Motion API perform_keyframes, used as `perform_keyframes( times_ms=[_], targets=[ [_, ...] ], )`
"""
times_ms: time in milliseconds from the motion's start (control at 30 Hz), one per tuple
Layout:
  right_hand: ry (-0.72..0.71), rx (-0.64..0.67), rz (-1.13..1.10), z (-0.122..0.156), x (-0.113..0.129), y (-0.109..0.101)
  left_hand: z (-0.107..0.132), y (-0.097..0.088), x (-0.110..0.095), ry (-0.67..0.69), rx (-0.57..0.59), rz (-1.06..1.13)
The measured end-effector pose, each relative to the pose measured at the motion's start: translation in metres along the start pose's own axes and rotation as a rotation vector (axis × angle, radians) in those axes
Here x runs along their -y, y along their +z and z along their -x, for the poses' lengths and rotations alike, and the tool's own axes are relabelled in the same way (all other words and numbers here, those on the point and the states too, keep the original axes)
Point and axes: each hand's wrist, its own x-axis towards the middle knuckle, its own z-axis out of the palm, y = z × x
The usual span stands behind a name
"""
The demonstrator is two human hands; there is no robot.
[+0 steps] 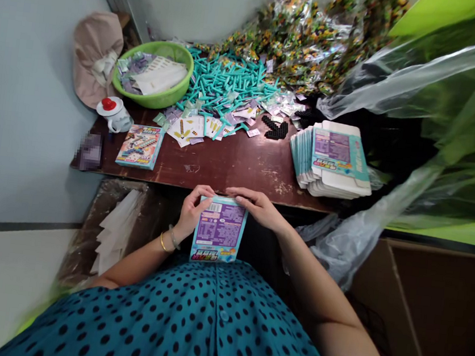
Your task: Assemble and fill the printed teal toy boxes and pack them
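Both my hands hold a small teal and purple printed box point(219, 230) upright against my lap, just below the near edge of the brown table point(230, 168). My left hand point(193, 210) grips the box's left side, fingers curled over its top corner. Pressed along the box's top edge from the right lies my right hand point(258, 206), fingers together. A stack of flat unfolded boxes point(334, 160) of the same print sits on the table's right.
A closed box point(140, 146) lies at the table's left, next to a white jug with a red lid point(112, 112). A green basin point(155, 74) holds papers. Teal sticks point(226, 82), cards point(192, 127), black pieces point(276, 128) and foil packets point(314, 32) fill the back. Clear plastic bags point(421, 107) hang right.
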Motion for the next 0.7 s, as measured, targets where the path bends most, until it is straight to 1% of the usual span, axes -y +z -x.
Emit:
perform_keyframes(
  times_ms=[67, 100, 133, 167, 233, 267, 300, 367, 433, 467, 500, 533, 567, 600, 667, 700],
  targets=[
    [0.017, -0.179, 0.005, 0.013, -0.008, 0.008, 0.006, -0.002, 0.001, 0.007, -0.036, -0.048],
    [0.008, -0.248, 0.015, 0.018, -0.012, 0.012, 0.008, -0.003, 0.003, 0.008, -0.055, -0.066],
    [-0.013, -0.286, 0.034, 0.022, -0.015, 0.016, 0.009, -0.003, 0.004, 0.003, -0.07, -0.078],
    [-0.039, -0.296, 0.061, 0.025, -0.017, 0.019, 0.009, -0.003, 0.007, -0.012, -0.081, -0.081],
    [-0.084, -0.259, 0.138, 0.027, -0.019, 0.023, 0.007, -0.002, 0.011, -0.078, -0.09, -0.06],
    [-0.096, -0.239, 0.166, 0.028, -0.02, 0.026, 0.004, -0.001, 0.013, -0.119, -0.088, -0.043],
    [-0.097, -0.248, 0.172, 0.028, -0.022, 0.029, 0.0, 0.001, 0.015, -0.151, -0.087, -0.029],
    [-0.064, -0.347, 0.087, 0.031, -0.027, 0.041, -0.007, 0.003, 0.015, -0.153, -0.083, -0.015],
    [0.008, -0.438, -0.112, 0.036, -0.032, 0.056, -0.016, 0.004, 0.011, -0.064, -0.083, -0.02],
    [0.047, -0.443, -0.215, 0.039, -0.031, 0.063, -0.02, 0.003, 0.006, -0.008, -0.08, -0.031],
    [0.081, -0.42, -0.291, 0.043, -0.029, 0.067, -0.025, 0.002, 0.001, 0.047, -0.078, -0.047],
    [0.102, -0.394, -0.32, 0.047, -0.023, 0.067, -0.029, 0.001, -0.005, 0.102, -0.086, -0.066],
    [0.102, -0.398, -0.293, 0.049, -0.015, 0.063, -0.034, -0.001, -0.011, 0.154, -0.102, -0.086],
    [0.078, -0.453, -0.213, 0.05, -0.005, 0.056, -0.039, -0.003, -0.018, 0.207, -0.125, -0.105],
    [-0.025, -0.648, 0.067, 0.046, 0.011, 0.037, -0.047, -0.004, -0.028, 0.316, -0.183, -0.144],
    [-0.08, -0.73, 0.238, 0.04, 0.014, 0.028, -0.049, -0.004, -0.03, 0.363, -0.204, -0.171]
  ],
)
